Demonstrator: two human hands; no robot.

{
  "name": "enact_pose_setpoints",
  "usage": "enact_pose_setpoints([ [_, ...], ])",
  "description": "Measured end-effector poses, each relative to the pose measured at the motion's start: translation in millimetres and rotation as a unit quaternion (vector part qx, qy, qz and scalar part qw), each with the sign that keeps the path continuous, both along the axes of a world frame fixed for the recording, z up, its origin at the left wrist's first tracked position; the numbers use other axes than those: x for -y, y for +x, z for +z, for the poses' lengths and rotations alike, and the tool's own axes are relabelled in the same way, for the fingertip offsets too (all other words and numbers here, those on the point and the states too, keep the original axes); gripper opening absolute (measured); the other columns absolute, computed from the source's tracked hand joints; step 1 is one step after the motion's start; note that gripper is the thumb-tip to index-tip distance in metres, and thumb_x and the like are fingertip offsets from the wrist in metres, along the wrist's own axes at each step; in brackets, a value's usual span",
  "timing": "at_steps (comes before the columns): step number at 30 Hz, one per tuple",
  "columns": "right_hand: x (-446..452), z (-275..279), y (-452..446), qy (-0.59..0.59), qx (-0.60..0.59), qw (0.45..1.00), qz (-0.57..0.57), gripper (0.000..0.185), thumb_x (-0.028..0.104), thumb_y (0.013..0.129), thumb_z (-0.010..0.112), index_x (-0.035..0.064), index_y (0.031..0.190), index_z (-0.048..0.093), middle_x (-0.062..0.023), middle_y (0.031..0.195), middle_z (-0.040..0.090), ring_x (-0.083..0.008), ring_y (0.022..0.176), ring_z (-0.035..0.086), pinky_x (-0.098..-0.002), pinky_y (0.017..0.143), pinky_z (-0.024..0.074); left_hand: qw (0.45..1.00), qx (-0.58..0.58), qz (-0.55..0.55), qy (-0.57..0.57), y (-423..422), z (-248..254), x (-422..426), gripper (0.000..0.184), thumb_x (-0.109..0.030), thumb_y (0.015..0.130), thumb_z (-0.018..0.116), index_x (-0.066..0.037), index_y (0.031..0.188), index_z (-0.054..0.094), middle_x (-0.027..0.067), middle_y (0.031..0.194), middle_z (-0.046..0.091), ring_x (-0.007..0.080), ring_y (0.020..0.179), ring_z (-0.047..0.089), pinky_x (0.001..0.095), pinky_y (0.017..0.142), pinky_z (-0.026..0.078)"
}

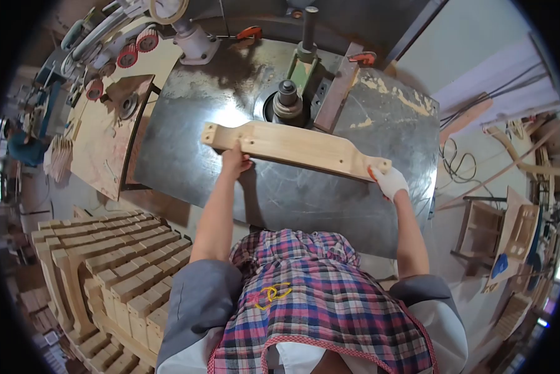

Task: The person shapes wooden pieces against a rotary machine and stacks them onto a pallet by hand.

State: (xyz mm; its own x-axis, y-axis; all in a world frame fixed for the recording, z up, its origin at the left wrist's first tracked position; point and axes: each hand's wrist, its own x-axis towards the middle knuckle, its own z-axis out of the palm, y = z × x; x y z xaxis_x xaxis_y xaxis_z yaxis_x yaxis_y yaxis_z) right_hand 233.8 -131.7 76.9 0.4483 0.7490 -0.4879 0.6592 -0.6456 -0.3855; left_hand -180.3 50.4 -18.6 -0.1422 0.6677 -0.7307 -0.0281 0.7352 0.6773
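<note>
A long, pale wooden board [298, 144] with a wider middle, narrow ends and several drilled holes lies crosswise over the metal machine table [186, 168]. My bare left hand [234, 161] grips its near edge toward the left end, fingers closed on it. At the right end my right hand [390, 182], in a white glove with orange-red on the fingers, is closed around the board. Just beyond the board's far edge rises the machine's vertical spindle [286, 103]. Whether the board touches it I cannot tell.
Stacks of shaped wooden parts [130, 268] stand at the lower left. A power feeder with red rollers [128, 56] sits at the upper left. A rusty bar [339, 93] and an orange clamp [363, 58] are behind the spindle. Another person [24, 148] is far left.
</note>
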Motion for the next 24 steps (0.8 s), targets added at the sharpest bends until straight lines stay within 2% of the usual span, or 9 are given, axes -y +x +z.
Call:
enact_pose_setpoints([
  [1, -8.8, 12.3, -14.2, 0.002, -0.005, 1.0, -0.007, 0.063, 0.056, 0.083, 0.052, -0.0004, 0.105, 0.065, -0.0189, 0.095, 0.068, -0.0325, 0.073, 0.064, -0.0381, 0.063, 0.05, 0.999, -0.02, 0.021, 0.013, -17.7, 5.2, -4.8, 0.051, -0.046, 0.087, 0.06, 0.005, 0.093, 0.057, 0.0126, 0.073, 0.058, 0.0232, 0.058, 0.059, 0.031, 0.051, 0.054],
  [3, -23.9, 43.2, -40.7, -0.126, -0.07, 0.989, 0.038, 0.065, 0.059, 0.082, 0.049, 0.0013, 0.106, 0.066, -0.0207, 0.096, 0.068, -0.0357, 0.083, 0.065, -0.0402, 0.073, 0.0497, 0.988, -0.138, 0.021, 0.062, -53.2, 14.2, -3.9, 0.059, -0.043, 0.079, 0.072, 0.007, 0.103, 0.052, 0.0196, 0.094, 0.057, 0.0272, 0.066, 0.06, 0.0311, 0.05, 0.053],
  [5, -29.6, 25.0, -53.2, -0.094, -0.06, 0.992, 0.062, 0.067, 0.061, 0.082, 0.049, 0.0008, 0.106, 0.066, -0.0207, 0.095, 0.068, -0.036, 0.083, 0.065, -0.0405, 0.073, 0.0496, 0.904, -0.41, 0.033, 0.118, -82.6, 18.3, -11.1, 0.073, -0.037, 0.072, 0.078, 0.008, 0.118, 0.044, 0.0242, 0.112, 0.053, 0.0337, 0.085, 0.06, 0.0405, 0.077, 0.053],
  [7, -32.9, -0.6, -64.7, -0.036, -0.026, 0.992, 0.116, 0.07, 0.063, 0.082, 0.047, -0.0001, 0.104, 0.066, -0.0208, 0.093, 0.068, -0.0365, 0.083, 0.065, -0.041, 0.074, 0.0495, 0.834, -0.503, 0.005, 0.226, -113.5, 21.2, -24.3, 0.089, -0.036, 0.067, 0.08, 0.008, 0.128, 0.034, 0.0262, 0.123, 0.046, 0.0362, 0.102, 0.055, 0.0392, 0.094, 0.044],
  [8, -34.9, -4.8, -70.4, -0.008, -0.006, 0.99, 0.143, 0.071, 0.064, 0.081, 0.046, -0.0006, 0.104, 0.066, -0.0208, 0.092, 0.068, -0.0368, 0.083, 0.065, -0.0413, 0.074, 0.0495, 0.802, -0.507, -0.002, 0.316, -139.6, 10.2, -36.8, 0.089, -0.036, 0.066, 0.08, 0.007, 0.128, 0.034, 0.0259, 0.122, 0.047, 0.0351, 0.104, 0.056, 0.0372, 0.094, 0.044],
  [10, -41.8, 4.9, -91.8, -0.024, 0.011, 0.991, 0.132, 0.072, 0.065, 0.082, 0.046, -0.001, 0.102, 0.066, -0.0205, 0.091, 0.068, -0.0364, 0.083, 0.065, -0.0412, 0.074, 0.0495, 0.81, -0.459, 0.014, 0.365, -165.4, 7.6, -59.5, 0.08, -0.034, 0.064, 0.08, 0.006, 0.123, 0.043, 0.0227, 0.115, 0.055, 0.0315, 0.098, 0.059, 0.0356, 0.088, 0.046],
  [14, -60.7, 27.3, -133.2, -0.075, 0.072, 0.987, 0.12, 0.075, 0.067, 0.082, 0.044, -0.0025, 0.098, 0.067, -0.0195, 0.089, 0.069, -0.0352, 0.083, 0.066, -0.041, 0.074, 0.0498, 0.855, -0.427, -0.059, 0.288, -193.0, 24.7, -93.1, 0.068, -0.035, 0.064, 0.078, 0.004, 0.114, 0.053, 0.0189, 0.103, 0.062, 0.0307, 0.091, 0.062, 0.0361, 0.082, 0.049],
  [18, -80.0, 33.3, -160.6, -0.11, 0.082, 0.987, 0.081, 0.077, 0.067, 0.085, 0.037, -0.0032, 0.094, 0.068, -0.021, 0.093, 0.068, -0.0374, 0.085, 0.065, -0.0414, 0.076, 0.0491, 0.821, -0.49, -0.092, 0.28, -213.1, 22.0, -127.6, 0.061, -0.038, 0.064, 0.078, 0.002, 0.105, 0.058, 0.0166, 0.095, 0.065, 0.0321, 0.085, 0.063, 0.0375, 0.078, 0.05],
  [24, -99.0, 22.3, -171.2, -0.108, 0.098, 0.987, 0.062, 0.073, 0.065, 0.084, 0.041, -0.0022, 0.092, 0.067, -0.0201, 0.089, 0.069, -0.0363, 0.083, 0.066, -0.0427, 0.076, 0.05, 0.827, -0.481, -0.109, 0.271, -220.1, 12.4, -168.0, 0.062, -0.041, 0.064, 0.077, 0.001, 0.105, 0.058, 0.0164, 0.098, 0.065, 0.0328, 0.087, 0.063, 0.0383, 0.078, 0.05],
])
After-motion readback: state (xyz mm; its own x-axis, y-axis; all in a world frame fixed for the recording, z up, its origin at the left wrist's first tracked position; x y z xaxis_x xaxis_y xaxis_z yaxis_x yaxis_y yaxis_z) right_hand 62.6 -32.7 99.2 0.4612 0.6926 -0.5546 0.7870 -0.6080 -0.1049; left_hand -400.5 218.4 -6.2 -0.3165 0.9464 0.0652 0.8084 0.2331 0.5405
